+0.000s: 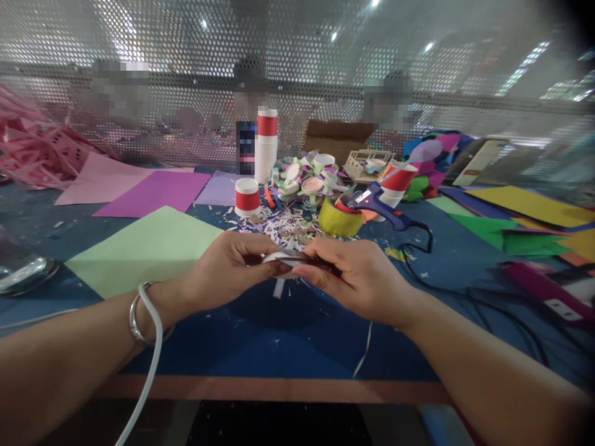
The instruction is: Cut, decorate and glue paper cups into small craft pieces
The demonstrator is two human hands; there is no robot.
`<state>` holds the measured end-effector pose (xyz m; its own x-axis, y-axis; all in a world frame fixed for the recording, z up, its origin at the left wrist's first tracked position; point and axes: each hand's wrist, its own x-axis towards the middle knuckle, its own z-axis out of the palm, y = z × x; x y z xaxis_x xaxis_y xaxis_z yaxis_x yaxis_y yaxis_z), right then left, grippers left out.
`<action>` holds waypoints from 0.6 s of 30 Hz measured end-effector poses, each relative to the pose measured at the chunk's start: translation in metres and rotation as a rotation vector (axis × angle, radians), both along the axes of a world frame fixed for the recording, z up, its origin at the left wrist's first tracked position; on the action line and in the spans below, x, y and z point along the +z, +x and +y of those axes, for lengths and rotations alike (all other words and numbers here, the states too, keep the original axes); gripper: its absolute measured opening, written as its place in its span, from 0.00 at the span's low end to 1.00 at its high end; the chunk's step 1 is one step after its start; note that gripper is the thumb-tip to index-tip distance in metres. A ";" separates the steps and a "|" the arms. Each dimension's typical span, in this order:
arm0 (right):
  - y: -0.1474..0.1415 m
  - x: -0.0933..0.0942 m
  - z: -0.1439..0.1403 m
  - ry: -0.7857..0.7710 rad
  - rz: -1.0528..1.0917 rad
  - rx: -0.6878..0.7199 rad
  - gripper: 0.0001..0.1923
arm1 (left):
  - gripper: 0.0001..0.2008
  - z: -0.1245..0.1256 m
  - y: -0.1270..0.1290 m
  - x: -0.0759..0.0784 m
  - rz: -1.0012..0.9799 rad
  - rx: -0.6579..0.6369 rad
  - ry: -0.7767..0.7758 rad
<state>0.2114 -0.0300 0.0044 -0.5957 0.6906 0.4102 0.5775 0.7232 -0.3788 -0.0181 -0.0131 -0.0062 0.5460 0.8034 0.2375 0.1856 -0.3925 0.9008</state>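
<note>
At a craft table (pixel 288 347) covered in blue, a person's two hands meet over the middle of the work surface, both gripping one small white disc-shaped piece (pixel 284 256) with a thin white strip hanging from its underside. The left hand (pixel 227 269), a silver bangle (pixel 137 316) on its wrist, curls around the piece from the left, thumb and fingers pinched on its edge; the right hand (pixel 357 279) closes on it from the other side, fingertips pressed together over its rim, so the piece sits held just above the table between the two. What exactly the piece is cannot be told, since the fingers cover most of it. Just beyond the hands lies a scatter of paper scraps (pixel 283 226), and behind that a short red-and-white paper cup (pixel 246 197), a tall stack of cups (pixel 266 145) and a heap of finished paper-cup decorations (pixel 307 176). To the right of the scraps sits a yellow tape roll (pixel 339 218), with a blue glue gun (pixel 379 207) resting beside it, its black cord (pixel 465 291) trailing across the table. A pale green sheet (pixel 144 251) lies near the left hand, with pink and purple sheets (pixel 153 192) farther back, and bright coloured paper (pixel 520 217) spreads along the right side.
</note>
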 end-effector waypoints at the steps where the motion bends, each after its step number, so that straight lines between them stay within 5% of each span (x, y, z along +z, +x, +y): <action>1: 0.000 0.000 0.000 0.003 -0.005 -0.001 0.18 | 0.07 0.000 0.000 0.000 -0.004 -0.001 -0.004; 9: 0.000 0.000 0.001 -0.032 -0.016 0.007 0.19 | 0.09 0.002 -0.002 0.000 0.020 -0.028 -0.091; 18: 0.003 0.002 0.011 -0.180 0.170 -0.175 0.23 | 0.09 0.007 -0.002 0.000 -0.013 -0.012 -0.161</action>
<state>0.2139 -0.0193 0.0065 -0.3946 0.8472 0.3558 0.6044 0.5310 -0.5939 -0.0200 -0.0058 -0.0064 0.5534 0.8252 0.1130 0.1702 -0.2449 0.9545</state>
